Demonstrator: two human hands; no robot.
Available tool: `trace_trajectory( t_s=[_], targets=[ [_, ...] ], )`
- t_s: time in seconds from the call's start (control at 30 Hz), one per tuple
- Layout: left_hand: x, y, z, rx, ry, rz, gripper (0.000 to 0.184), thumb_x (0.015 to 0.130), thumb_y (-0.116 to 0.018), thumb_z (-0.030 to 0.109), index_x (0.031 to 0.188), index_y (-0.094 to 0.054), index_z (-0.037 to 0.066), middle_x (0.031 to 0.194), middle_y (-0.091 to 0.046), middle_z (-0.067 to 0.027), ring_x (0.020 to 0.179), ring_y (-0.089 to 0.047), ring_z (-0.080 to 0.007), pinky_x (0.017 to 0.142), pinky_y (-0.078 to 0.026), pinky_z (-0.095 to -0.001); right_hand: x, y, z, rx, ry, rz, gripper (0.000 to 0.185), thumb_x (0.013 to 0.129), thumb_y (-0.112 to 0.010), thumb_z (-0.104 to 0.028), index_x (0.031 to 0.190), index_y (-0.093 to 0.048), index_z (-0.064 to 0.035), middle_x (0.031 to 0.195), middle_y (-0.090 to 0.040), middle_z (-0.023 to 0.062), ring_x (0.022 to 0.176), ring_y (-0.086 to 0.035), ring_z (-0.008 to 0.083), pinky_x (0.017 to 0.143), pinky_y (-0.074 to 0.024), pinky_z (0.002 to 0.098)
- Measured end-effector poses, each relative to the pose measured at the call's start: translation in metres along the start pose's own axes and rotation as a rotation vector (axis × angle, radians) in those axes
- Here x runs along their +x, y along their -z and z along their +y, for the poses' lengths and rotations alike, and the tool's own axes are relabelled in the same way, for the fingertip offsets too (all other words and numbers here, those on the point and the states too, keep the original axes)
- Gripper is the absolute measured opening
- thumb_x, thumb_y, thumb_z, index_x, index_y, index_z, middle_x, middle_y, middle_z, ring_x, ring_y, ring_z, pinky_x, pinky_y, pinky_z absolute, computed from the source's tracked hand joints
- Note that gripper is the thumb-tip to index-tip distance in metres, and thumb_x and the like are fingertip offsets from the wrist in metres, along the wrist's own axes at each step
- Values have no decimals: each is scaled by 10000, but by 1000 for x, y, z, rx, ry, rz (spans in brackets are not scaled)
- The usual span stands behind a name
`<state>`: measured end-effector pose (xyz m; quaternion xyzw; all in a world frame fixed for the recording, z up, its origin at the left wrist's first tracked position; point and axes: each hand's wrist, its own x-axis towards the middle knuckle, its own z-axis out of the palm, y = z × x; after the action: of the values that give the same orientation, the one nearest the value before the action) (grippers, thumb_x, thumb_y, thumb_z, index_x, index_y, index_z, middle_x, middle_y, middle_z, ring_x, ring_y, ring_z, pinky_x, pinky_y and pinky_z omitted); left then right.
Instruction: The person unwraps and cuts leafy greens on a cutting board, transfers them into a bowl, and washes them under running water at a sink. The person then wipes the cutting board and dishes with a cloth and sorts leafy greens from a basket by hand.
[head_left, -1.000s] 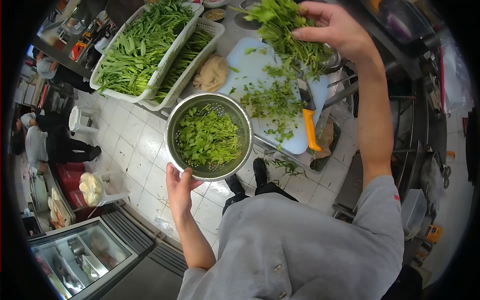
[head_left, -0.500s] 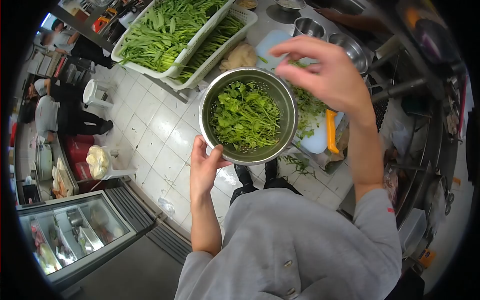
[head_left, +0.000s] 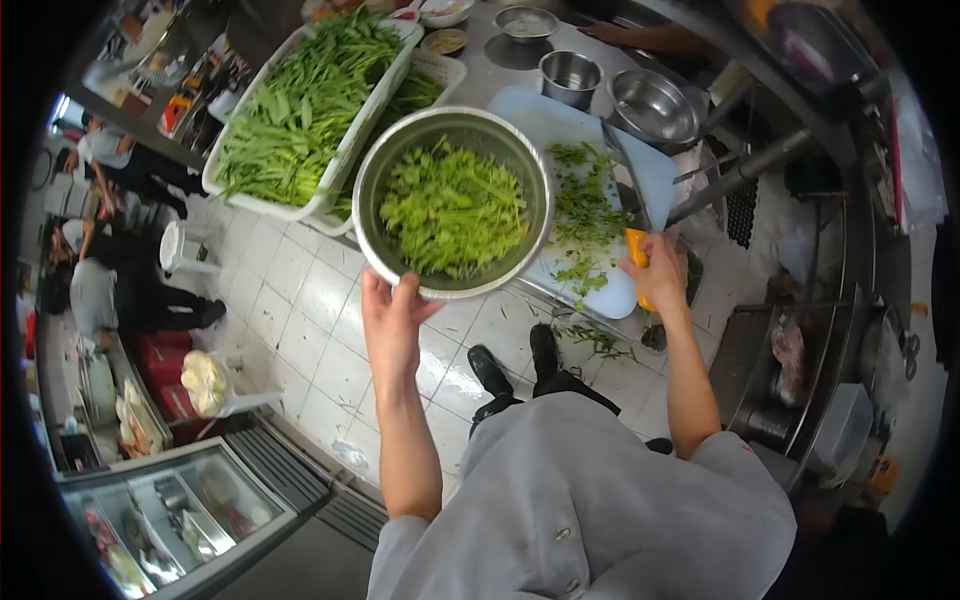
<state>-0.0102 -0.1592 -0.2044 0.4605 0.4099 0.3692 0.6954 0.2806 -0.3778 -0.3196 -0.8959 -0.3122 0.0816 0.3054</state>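
My left hand grips the near rim of a round metal colander, thumb over the edge, holding it up above the floor. Leafy green herbs fill the colander's bottom. On the right, my right hand is closed around the orange handle of a knife, whose blade lies along the light-blue cutting board. Chopped herb bits are scattered on the board beside the blade. The colander's far side overlaps the board's left part in view.
White baskets of long leafy greens stand at the back left. Metal bowls and a steel pot sit behind the board, near another person's arm. Co-workers, a white stool and a glass-topped fridge are left.
My right hand has come down from above the colander to the knife handle and closed on it. My left hand and the colander have shifted slightly left and up in view.
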Motion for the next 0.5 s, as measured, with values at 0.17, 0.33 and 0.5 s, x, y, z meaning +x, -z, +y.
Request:
trace_trajectory(
  t_s=[0.17, 0.33, 0.5],
  targets=[
    [109, -83, -12, -196, 12, -154, 260, 906, -553, 48, 1122, -429, -27, 1120, -529, -173, 926, -648, -272, 777, -607, -336, -5, 4, -1, 84, -181, 28, 440, 754, -687, -100, 1137, -474, -60, 1117, -581, 223, 1026, -579, 416, 863, -468, 446],
    [192, -147, -40, -235, 57, -167, 265, 899, -536, 21, 1092, -368, -48, 1118, -517, -211, 908, -655, -342, 744, -636, -348, -41, 40, 7, 88, -125, 41, 534, 788, -632, -103, 1295, -470, -64, 1184, -599, 227, 1066, -584, 403, 900, -466, 443],
    [213, -169, -60, -201, 51, -179, 284, 939, -551, 79, 1130, -388, -55, 1139, -523, -193, 954, -648, -383, 780, -623, -366, -62, 73, 17, 170, -60, 54, 465, 806, -618, -66, 1260, -525, -38, 1122, -628, 231, 1030, -600, 415, 884, -478, 424]
  ],
)
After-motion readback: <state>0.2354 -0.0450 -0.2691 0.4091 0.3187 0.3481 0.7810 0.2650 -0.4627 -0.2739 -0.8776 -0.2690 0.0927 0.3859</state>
